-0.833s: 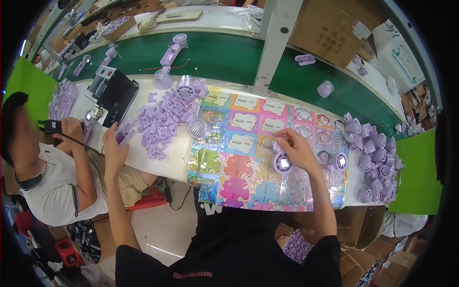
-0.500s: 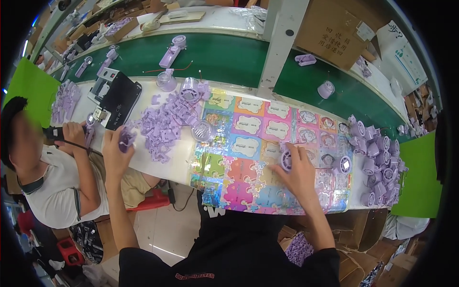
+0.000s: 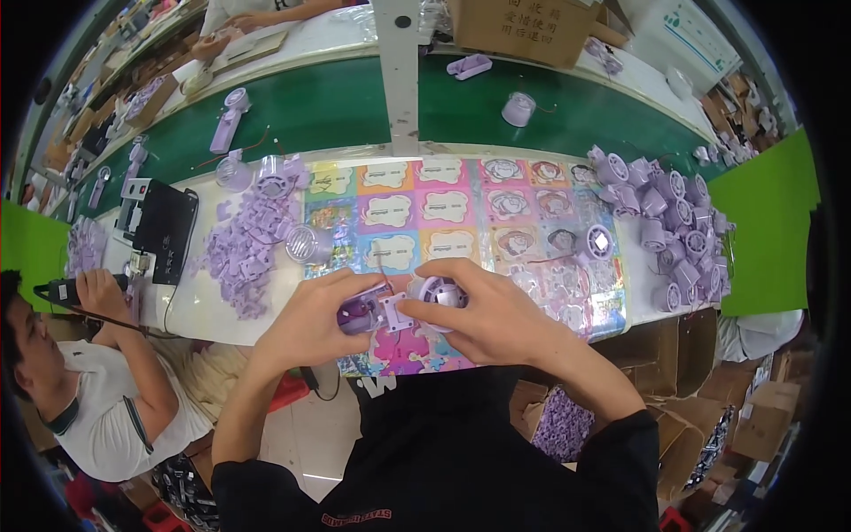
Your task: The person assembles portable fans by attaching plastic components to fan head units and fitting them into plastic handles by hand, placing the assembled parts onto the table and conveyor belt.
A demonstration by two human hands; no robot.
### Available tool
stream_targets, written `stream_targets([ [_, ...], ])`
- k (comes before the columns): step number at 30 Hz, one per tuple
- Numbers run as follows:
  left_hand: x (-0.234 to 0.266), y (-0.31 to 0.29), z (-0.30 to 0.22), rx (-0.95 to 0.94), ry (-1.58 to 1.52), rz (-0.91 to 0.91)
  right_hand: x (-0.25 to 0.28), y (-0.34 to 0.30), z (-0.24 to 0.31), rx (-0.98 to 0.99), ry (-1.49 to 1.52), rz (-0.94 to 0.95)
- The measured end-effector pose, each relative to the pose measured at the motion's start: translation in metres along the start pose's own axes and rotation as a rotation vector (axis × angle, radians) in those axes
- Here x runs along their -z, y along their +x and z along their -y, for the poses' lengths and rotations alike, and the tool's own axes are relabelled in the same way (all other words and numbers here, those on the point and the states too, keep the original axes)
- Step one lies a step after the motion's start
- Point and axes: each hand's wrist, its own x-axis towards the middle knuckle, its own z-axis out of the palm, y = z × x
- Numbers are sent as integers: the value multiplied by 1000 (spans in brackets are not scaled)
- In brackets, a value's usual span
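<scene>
Two hands meet above a bright printed sheet (image 3: 448, 206) as I follow from my remote post. A moment ago the left was out beside a heap of loose parts (image 3: 244, 266); it has now come in to join the right. The left hand (image 3: 310, 324) is curled around a lilac casing (image 3: 356, 312), and the right hand (image 3: 501, 315) wraps part-way over a round fan head (image 3: 441, 297). For the work, the change puts both pieces in one place, close together between the hands and over the near part of the sheet. A pale square tab (image 3: 396, 313) shows between them, though with fingers in the way I cannot fairly say whether the pieces are joined or merely near.

Around them, the white surface (image 3: 195, 315) carries the lilac heap at left, with a clear-sided cup (image 3: 308, 243) just beside it. A single fan (image 3: 599, 242) lies on the sheet at right, near a large pile of fans (image 3: 678, 213). Beyond runs a green belt (image 3: 319, 97), crossed in my view by a pale post (image 3: 399, 80). At far left, a co-worker (image 3: 106, 408) grips a black tool (image 3: 66, 291) near a black machine (image 3: 173, 230). A cardboard box (image 3: 523, 31) stands past the belt.
</scene>
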Motion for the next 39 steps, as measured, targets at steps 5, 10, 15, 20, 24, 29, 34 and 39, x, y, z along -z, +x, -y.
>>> stream_targets([
  [5, -8, 9, -11, 23, -18, 75, 0, -1, 2, 20, -108, -34],
  [10, -17, 8, -19, 31, 42, 32, 0, 0, 6, 11, -206, -30],
  [15, -23, 4, -16, 27, -114, -69, -7, 2, 7, 103, -357, -159],
  [20, -21, -2, -17, -52, -161, -81, -7, 1, 13, 142, -369, -184],
  [24, -17, -12, -21, 22, -371, -4, -4, -1, 24, 165, -395, -165],
  [29, -26, -20, -26, 107, -381, -39, 0, -4, 35, 157, -371, -146],
  [34, -51, -28, -24, 94, -456, -144, 1, -15, 38, 190, -371, -141],
  [39, -66, -22, -14, 91, -539, -200, -3, -20, 33, 109, -294, -184],
])
